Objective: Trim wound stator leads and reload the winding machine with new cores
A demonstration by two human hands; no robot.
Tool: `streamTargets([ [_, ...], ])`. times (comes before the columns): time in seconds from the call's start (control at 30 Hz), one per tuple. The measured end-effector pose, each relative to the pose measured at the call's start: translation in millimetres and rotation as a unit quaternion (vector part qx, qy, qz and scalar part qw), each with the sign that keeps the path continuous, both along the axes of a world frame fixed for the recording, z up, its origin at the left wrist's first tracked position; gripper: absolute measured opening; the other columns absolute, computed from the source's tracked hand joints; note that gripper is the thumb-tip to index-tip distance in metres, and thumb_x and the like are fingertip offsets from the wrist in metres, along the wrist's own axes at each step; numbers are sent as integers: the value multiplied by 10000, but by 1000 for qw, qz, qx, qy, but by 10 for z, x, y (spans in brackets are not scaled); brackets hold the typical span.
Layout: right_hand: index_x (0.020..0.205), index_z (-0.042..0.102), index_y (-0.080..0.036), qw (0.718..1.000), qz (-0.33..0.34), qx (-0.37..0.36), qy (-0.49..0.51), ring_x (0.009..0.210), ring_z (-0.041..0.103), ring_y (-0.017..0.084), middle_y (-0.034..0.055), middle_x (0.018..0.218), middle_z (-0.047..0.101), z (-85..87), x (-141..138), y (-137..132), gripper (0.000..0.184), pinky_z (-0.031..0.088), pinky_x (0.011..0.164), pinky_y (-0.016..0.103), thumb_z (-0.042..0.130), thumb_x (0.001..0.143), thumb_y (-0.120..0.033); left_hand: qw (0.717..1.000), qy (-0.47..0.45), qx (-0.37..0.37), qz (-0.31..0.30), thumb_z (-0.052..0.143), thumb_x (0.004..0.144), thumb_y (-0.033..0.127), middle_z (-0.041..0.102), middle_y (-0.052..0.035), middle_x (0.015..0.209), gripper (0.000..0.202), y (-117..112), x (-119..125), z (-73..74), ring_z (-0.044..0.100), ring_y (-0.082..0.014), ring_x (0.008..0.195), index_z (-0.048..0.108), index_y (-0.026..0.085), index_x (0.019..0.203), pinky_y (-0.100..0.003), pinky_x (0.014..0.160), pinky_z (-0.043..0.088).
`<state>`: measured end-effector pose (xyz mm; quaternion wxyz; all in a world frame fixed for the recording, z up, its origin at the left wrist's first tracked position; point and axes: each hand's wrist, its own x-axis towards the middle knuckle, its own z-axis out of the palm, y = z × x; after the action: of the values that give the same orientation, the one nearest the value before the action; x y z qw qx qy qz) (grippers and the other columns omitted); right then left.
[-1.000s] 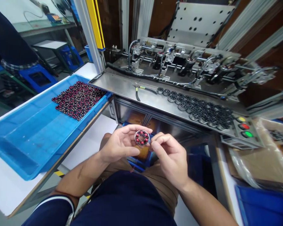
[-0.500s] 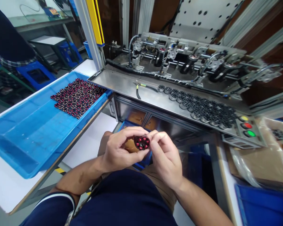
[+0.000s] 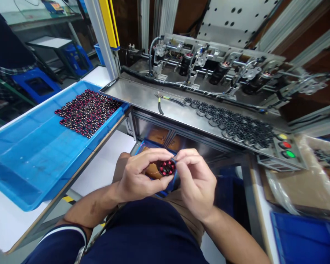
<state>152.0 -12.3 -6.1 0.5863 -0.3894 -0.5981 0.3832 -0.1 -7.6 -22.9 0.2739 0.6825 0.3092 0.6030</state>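
Observation:
My left hand [image 3: 143,174] curls round a small round motor stator [image 3: 166,167], black with red windings, its open face tilted up toward me. Thumb and forefinger grip it from opposite edges. At its right rim, my right hand [image 3: 196,179] has thumb and fingertips pinched together. Whatever lies between those fingertips is hidden or too fine to make out. Many similar wound stators [image 3: 89,112] with red and copper-coloured parts lie packed in the blue tray [image 3: 24,150] on the left.
Ahead, pliers [image 3: 162,101] and rows of black ring-shaped parts [image 3: 231,123] lie on a metal ledge [image 3: 134,91]. Behind it stands a winding machine [image 3: 200,60]. A button box [image 3: 286,145] sits at right, beside a lined carton [image 3: 297,183]. A person [image 3: 11,47] sits far left.
My right hand has shifted slightly right, and its fingertips have opened out a little from the stator's edge. The left hand stays round the stator. The whole view has tilted slightly.

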Motion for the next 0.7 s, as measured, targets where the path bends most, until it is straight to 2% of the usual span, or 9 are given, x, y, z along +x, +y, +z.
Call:
streamTargets([
  [0.13,779,581,-209,996,-8,-74,56,776,526,161,15,811,559,-81,-25,35,182,428,764,322,572,955,-256,998,-38,-27,-37,797,657,52,732,-104,1090,522,-5,-1,-4,693,-222,1021,677,195,1145,-335,918,577],
  [0.23,909,622,-233,990,20,-75,121,844,558,174,24,895,592,-163,0,27,90,450,815,333,622,929,-321,991,-90,-79,-63,811,664,62,738,-84,1079,502,2,-23,5,705,-205,1006,681,198,1129,-304,899,586],
  [0.27,956,629,-242,989,31,-69,130,862,566,180,27,916,597,-177,15,16,115,458,819,335,662,899,-336,987,-103,-103,-70,815,668,67,743,-80,1077,494,3,-32,11,713,-200,992,680,197,1126,-299,896,590],
  [0.33,990,645,-245,989,56,-65,116,856,570,184,28,912,600,-180,43,-10,207,469,786,322,743,829,-332,979,-120,-145,-82,816,681,72,755,-79,1076,485,2,-49,23,727,-197,969,675,193,1129,-303,900,596],
  [0.43,884,678,-228,991,88,-62,81,789,567,170,21,829,608,-142,67,-46,79,461,717,302,732,837,-260,970,-137,-170,-107,810,682,41,760,-65,1090,517,-5,-60,34,736,-185,953,666,211,1148,-293,908,595],
  [0.47,845,680,-226,992,86,-53,76,769,570,167,19,800,614,-124,71,-54,31,459,705,303,707,858,-235,969,-141,-168,-115,808,678,28,761,-55,1090,530,-8,-59,37,737,-177,943,666,220,1151,-284,908,593],
  [0.57,759,671,-212,998,42,-9,45,724,583,164,13,737,624,-71,78,-65,122,459,688,309,674,876,-180,971,-131,-163,-117,809,673,27,759,-50,1076,516,-18,-50,51,739,-172,920,678,217,1134,-277,906,590],
  [0.63,759,668,-202,999,22,3,26,706,588,159,11,734,629,-46,85,-62,117,462,667,301,677,868,-159,975,-111,-161,-106,808,684,56,757,-67,1059,472,-25,-45,65,736,-184,922,684,192,1118,-286,898,593],
  [0.7,799,675,-197,999,32,7,22,716,593,155,12,757,636,-35,95,-52,81,469,657,289,678,862,-145,979,-94,-154,-96,804,692,77,754,-79,1049,445,-32,-45,77,730,-195,937,683,175,1110,-287,889,594],
])
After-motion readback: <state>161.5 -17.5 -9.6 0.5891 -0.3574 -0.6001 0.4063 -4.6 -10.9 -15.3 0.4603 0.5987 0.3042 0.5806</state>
